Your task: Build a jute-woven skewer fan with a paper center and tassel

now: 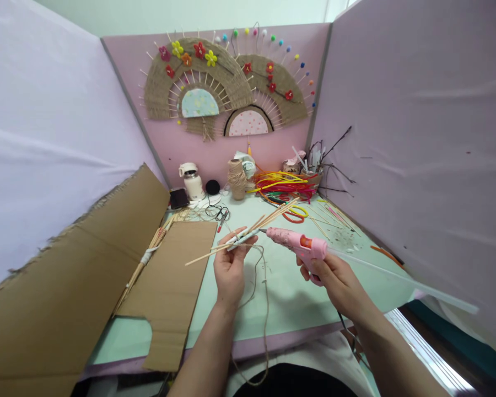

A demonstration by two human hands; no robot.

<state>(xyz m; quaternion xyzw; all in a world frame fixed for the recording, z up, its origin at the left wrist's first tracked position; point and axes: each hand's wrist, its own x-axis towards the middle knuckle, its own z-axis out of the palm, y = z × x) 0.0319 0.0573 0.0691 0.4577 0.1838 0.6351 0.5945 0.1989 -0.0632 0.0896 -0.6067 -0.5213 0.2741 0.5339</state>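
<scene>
My left hand (230,270) is closed on a small fan frame of thin wooden sticks (279,211), which spread to the upper right, with one stick jutting to the lower left. A pale blue-and-white piece (243,238) sits at the base of the sticks, partly hidden by my fingers. From there a strand of twine (265,298) hangs down past the table edge. My right hand (328,273) grips a pink hot glue gun (295,242); its nozzle is close to the sticks, and whether it touches them I cannot tell. A long clear glue stick (409,280) sticks out behind the gun.
Cardboard sheets (173,275) and a bundle of sticks (143,259) lie at left. Behind stand a white bottle (193,182), a twine spool (236,179) and red-yellow pipe cleaners (279,182). Scissors (293,216) lie nearby. Two decorated woven fans (231,82) hang on the pink back wall.
</scene>
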